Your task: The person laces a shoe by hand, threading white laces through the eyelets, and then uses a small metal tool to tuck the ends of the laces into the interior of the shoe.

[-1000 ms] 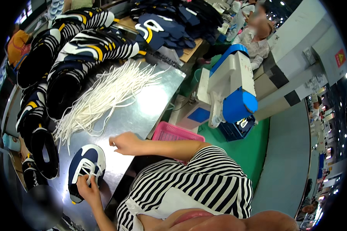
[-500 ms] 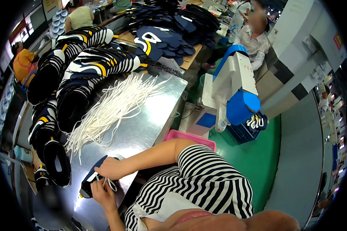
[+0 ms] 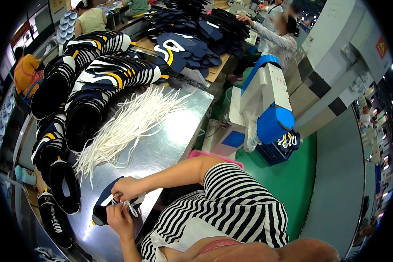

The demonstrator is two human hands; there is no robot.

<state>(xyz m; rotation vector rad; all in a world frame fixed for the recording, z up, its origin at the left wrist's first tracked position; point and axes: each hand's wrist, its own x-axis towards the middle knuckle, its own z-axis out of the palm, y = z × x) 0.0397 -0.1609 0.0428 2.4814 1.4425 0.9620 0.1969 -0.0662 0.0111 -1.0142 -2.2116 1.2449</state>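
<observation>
A navy shoe upper (image 3: 103, 197) with white and yellow parts lies on the metal tabletop under my hands. My right hand (image 3: 129, 188) is closed over its lace opening, fingertips pinching a white shoelace (image 3: 134, 210). My left hand (image 3: 120, 219) is just below, fingers bent and pressed together on the lace, partly hiding the upper. A loop of lace hangs beside my left fingers. Beyond my hands a heap of loose white shoelaces (image 3: 126, 124) is spread on the table.
Rows of stacked shoe uppers (image 3: 113, 72) fill the table's left side. Farther back lie navy cut pieces (image 3: 183, 50). A white and blue machine (image 3: 266, 96), a pink basket (image 3: 201, 153) and a blue crate (image 3: 273, 153) stand to the right. A co-worker (image 3: 284, 46) is behind the machine.
Both my hands have shifted slightly right, still at the upper and lace. The co-worker has raised an arm toward the stacked pieces. A laced upper at lower left now shows clearly.
</observation>
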